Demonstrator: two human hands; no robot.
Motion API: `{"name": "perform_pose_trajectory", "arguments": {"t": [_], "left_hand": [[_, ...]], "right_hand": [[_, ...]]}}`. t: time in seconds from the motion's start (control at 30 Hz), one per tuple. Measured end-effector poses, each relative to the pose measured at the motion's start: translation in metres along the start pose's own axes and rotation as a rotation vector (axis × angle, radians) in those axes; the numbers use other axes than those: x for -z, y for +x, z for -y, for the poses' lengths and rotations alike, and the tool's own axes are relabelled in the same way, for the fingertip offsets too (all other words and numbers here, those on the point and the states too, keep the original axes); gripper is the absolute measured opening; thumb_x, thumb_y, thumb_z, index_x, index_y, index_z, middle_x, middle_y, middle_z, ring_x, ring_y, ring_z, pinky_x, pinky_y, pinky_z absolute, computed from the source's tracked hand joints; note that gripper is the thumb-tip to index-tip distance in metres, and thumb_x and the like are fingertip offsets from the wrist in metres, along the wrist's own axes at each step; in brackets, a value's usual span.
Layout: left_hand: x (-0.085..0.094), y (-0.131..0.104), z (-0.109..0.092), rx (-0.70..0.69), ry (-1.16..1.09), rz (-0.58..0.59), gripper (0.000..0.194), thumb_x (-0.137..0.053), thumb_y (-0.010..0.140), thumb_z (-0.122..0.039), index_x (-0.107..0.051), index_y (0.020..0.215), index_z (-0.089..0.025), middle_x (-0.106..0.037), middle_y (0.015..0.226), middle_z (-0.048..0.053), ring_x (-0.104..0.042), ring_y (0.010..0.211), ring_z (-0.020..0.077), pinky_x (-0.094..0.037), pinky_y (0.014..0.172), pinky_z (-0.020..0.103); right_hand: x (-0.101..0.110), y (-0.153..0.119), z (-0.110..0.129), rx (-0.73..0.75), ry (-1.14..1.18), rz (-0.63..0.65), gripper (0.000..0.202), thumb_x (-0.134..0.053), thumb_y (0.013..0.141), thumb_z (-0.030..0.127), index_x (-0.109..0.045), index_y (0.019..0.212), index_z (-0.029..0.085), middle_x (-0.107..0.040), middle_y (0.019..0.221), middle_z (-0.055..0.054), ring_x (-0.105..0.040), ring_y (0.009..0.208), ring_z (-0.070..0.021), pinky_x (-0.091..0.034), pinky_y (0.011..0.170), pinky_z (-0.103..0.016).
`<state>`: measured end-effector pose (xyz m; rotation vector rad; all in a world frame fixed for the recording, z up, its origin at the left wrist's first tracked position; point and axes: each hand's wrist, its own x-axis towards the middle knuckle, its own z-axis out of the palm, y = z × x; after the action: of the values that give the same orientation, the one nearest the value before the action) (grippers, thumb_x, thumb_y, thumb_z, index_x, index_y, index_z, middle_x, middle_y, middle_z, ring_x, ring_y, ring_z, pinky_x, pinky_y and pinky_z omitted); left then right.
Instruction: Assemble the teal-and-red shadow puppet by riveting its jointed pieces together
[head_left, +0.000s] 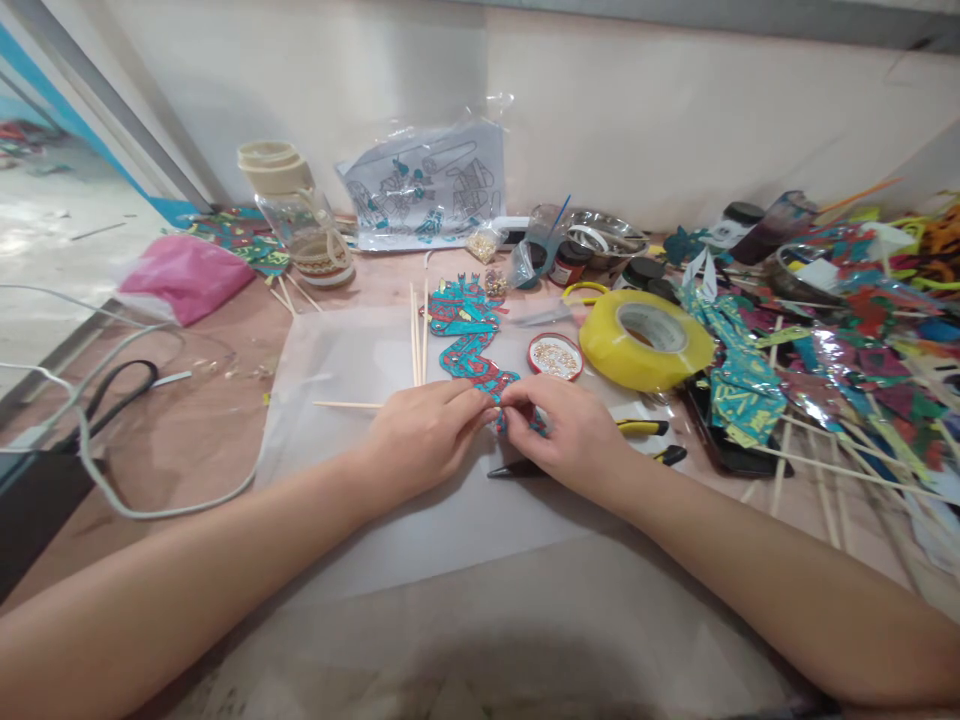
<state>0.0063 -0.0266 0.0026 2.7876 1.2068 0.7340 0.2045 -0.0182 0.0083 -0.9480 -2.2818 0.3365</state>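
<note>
Fingers point(471, 402) of my left hand point(416, 435) are bent and drawn together, tips closed on the lower end of a teal and red cutout point(466, 352). My right hand point(566, 425) meets it there, thumb and forefinger pinched on the same end, so the two sets of fingertips all but touch; whether anything smaller sits between them I cannot tell, since my own knuckles hide it. The cutout lies flat in front of me, winding away from my hands over a translucent sheet point(322, 350). Left of it, a few thin sticks point(415, 335) point away from me, and another stick point(345, 405) lies crosswise by my left knuckles. Pliers point(637, 428) rest under my right hand, dark tip showing on one side, handles on the other. Just beyond are a red-rimmed lid point(574, 375) of small beads and a fat roll of yellow tape point(604, 345). A heap of painted pieces point(750, 385) on sticks spreads over the table's point(202, 400) right side, partly covering a phone point(739, 460). Along the pale wall point(600, 100) stand a clear bottle point(319, 235), a plastic packet point(427, 190) with printed drawings, a cup point(531, 258) and a metal bowl point(626, 232). Far left, a pink bag point(184, 275) sits near a looping white cable point(97, 480).
</note>
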Motion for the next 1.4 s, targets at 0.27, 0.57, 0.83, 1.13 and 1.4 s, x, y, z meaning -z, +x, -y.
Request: {"name": "perform_pose_trajectory", "arguments": {"t": [0.27,0.57,0.83,1.13,1.4], "left_hand": [[-0.001,0.001,0.007,0.058,-0.018,0.084,0.02,-0.047,0.096,-0.032,-0.064,0.095,-0.022,-0.064,0.086,0.001,-0.062,0.078,0.016,-0.046,0.068,0.027],[-0.001,0.002,0.005,-0.019,0.029,0.206,0.02,-0.049,0.095,-0.032,-0.066,0.098,-0.024,-0.063,0.092,0.001,-0.062,0.08,0.0147,-0.046,0.064,0.026],[0.0,0.001,0.008,-0.122,0.117,0.269,0.013,-0.053,0.093,-0.024,-0.064,0.099,-0.025,-0.063,0.097,0.0,-0.063,0.085,0.0165,-0.044,0.062,0.027],[-0.001,0.002,0.006,-0.152,0.14,0.239,0.013,-0.053,0.093,-0.023,-0.063,0.101,-0.024,-0.063,0.094,0.0,-0.062,0.082,0.0156,-0.043,0.061,0.027],[0.005,0.007,-0.003,-0.283,0.287,0.353,0.009,-0.055,0.09,-0.02,-0.064,0.091,-0.018,-0.061,0.088,0.003,-0.06,0.072,0.0189,-0.043,0.054,0.031]], "right_hand": [[0.018,0.009,-0.005,-0.216,0.072,0.082,0.01,-0.056,0.087,0.017,-0.064,0.09,0.018,-0.068,0.079,0.001,-0.061,0.07,-0.0115,-0.044,0.065,-0.022],[0.007,0.005,-0.016,-0.006,-0.06,0.27,0.014,-0.056,0.089,0.018,-0.067,0.097,0.017,-0.072,0.097,-0.006,-0.063,0.092,-0.0204,-0.046,0.083,-0.033],[0.002,-0.001,-0.012,-0.065,-0.178,0.223,0.023,-0.049,0.093,0.021,-0.068,0.103,0.016,-0.074,0.099,-0.009,-0.067,0.089,-0.0224,-0.047,0.078,-0.033],[0.0,-0.001,-0.014,-0.045,-0.18,0.181,0.022,-0.049,0.092,0.02,-0.069,0.099,0.016,-0.074,0.098,-0.008,-0.067,0.087,-0.022,-0.045,0.076,-0.032],[0.0,0.0,-0.012,-0.06,-0.178,0.198,0.022,-0.047,0.092,0.021,-0.069,0.097,0.017,-0.074,0.095,-0.008,-0.065,0.083,-0.0203,-0.043,0.072,-0.03]]}}
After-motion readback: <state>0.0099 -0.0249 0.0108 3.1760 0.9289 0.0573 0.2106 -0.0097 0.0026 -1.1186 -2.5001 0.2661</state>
